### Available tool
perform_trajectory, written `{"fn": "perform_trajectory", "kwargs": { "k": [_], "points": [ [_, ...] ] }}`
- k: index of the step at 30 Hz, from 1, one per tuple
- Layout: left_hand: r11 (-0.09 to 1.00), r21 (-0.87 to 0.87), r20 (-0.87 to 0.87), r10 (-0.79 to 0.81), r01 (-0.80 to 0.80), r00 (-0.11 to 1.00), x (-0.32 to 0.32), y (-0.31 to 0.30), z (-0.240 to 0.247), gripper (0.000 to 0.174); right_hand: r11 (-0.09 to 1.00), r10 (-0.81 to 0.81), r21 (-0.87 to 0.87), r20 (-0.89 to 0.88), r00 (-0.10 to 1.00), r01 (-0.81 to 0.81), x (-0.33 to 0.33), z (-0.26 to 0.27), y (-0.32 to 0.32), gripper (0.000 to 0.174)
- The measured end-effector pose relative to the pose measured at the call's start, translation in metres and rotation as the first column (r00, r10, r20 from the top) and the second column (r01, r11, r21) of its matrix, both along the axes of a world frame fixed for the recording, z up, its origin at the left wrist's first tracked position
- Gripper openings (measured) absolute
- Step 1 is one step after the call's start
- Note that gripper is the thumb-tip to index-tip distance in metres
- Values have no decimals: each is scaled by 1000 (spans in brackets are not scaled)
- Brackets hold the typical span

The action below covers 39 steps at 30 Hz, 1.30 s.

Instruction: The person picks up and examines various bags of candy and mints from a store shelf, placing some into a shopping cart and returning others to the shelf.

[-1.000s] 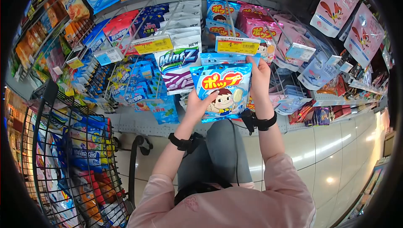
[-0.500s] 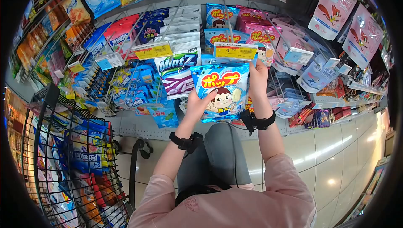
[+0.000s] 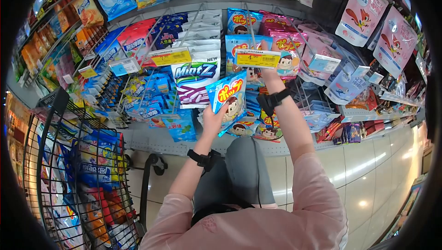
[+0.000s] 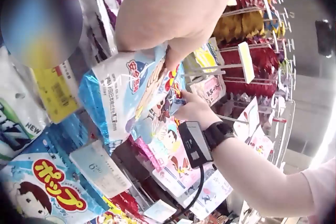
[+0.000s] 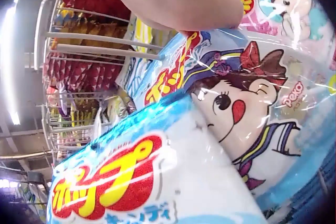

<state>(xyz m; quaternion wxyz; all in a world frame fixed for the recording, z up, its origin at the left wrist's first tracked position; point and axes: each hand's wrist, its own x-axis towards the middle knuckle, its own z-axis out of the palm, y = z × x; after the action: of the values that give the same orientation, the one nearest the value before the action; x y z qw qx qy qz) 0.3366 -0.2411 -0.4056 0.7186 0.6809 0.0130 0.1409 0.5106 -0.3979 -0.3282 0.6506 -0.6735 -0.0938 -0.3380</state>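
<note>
A blue candy bag (image 3: 229, 98) with red and yellow lettering and a cartoon child hangs tilted from my left hand (image 3: 213, 122), which grips its lower left side with the thumb across the front. Its printed back shows in the left wrist view. Higher up, my right hand (image 3: 269, 71) reaches past a yellow price tag (image 3: 258, 59) that partly covers the fingers. In the right wrist view it holds the edge of another blue candy bag (image 5: 241, 98), this one bearing a big cartoon face, at the front of a hook. The left-hand bag overlaps it there.
White-and-purple mint bags (image 3: 197, 77) hang left of the blue ones, pink candy bags (image 3: 285, 47) to the right. Several metal hooks with price tags jut forward. A black wire cart (image 3: 83, 171) full of snack bags stands at my left.
My left hand has tilted its bag and drawn it slightly left. My right hand has left the bag's upper right side and reached up and inward behind the price tag.
</note>
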Motion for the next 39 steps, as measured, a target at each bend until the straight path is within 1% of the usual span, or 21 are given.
{"fn": "perform_trajectory", "kwargs": {
  "k": [1,2,4,5,6,7,8,10,11,12,14,15,16,18,20,21,23,26,32,34,39],
  "points": [
    [997,-68,-19,-21,19,1000,-1,4,-5,27,979,137,145,72,988,-147,15,-15,2,21],
    [998,-65,-19,-18,17,1000,-5,6,-2,27,978,140,147,73,988,-149,24,-26,2,21],
    [970,-235,-50,-72,58,996,-12,8,6,29,998,-64,9,15,998,64,33,-36,2,19],
    [974,-217,-78,-88,69,993,-13,11,6,31,998,-63,9,15,998,63,28,-37,5,19],
    [974,-217,-77,-87,69,993,-14,10,7,31,991,-93,110,200,975,72,17,-39,11,21],
    [961,-267,-42,-87,72,995,-16,10,8,29,976,-140,209,374,917,63,5,-42,15,25],
    [945,-316,-7,-85,78,996,-16,9,9,28,976,-141,209,376,916,65,-11,-44,17,25],
    [938,-332,-5,-107,99,994,-18,6,17,28,931,80,349,93,992,-108,-49,-49,13,28],
    [931,-345,-6,-125,115,992,-19,5,20,29,878,379,339,-65,923,-337,-67,-44,1,28],
    [931,-346,-8,-129,118,992,-20,4,21,29,760,631,368,-220,744,-536,-82,-42,-10,28],
    [936,-314,2,-165,157,986,-20,3,23,30,748,628,481,-289,723,-458,-88,-73,-5,23],
    [936,-312,-2,-170,161,985,-21,2,25,30,702,671,443,-146,727,-558,-118,-38,3,16],
    [934,-311,-2,-187,178,982,-21,0,28,30,703,667,446,-145,730,-554,-124,-32,2,16],
    [930,-310,-3,-207,196,978,-23,-3,35,30,759,585,433,-128,801,-486,-131,-24,1,12],
    [988,-97,32,-116,118,993,-23,-6,40,31,776,545,443,-113,831,-449,-138,-9,0,9],
    [990,-73,65,-119,124,991,-20,-3,33,28,794,496,433,-55,866,-427,-139,-1,-1,9],
    [984,-113,73,-132,140,989,-16,-2,30,27,831,414,400,21,910,-387,-138,8,-4,8],
    [977,-139,61,-154,161,986,-14,0,25,24,855,369,393,-5,929,-338,-126,3,-8,8],
    [969,-185,43,-160,165,986,-6,0,19,23,839,380,430,-25,925,-333,-130,8,-6,9],
    [977,-170,58,-118,126,991,-5,-3,23,21,841,376,430,-28,926,-328,-128,7,-6,10],
    [984,-133,26,-115,117,993,4,-3,19,20,826,377,460,-20,926,-326,-121,8,-4,11]
  ]
}}
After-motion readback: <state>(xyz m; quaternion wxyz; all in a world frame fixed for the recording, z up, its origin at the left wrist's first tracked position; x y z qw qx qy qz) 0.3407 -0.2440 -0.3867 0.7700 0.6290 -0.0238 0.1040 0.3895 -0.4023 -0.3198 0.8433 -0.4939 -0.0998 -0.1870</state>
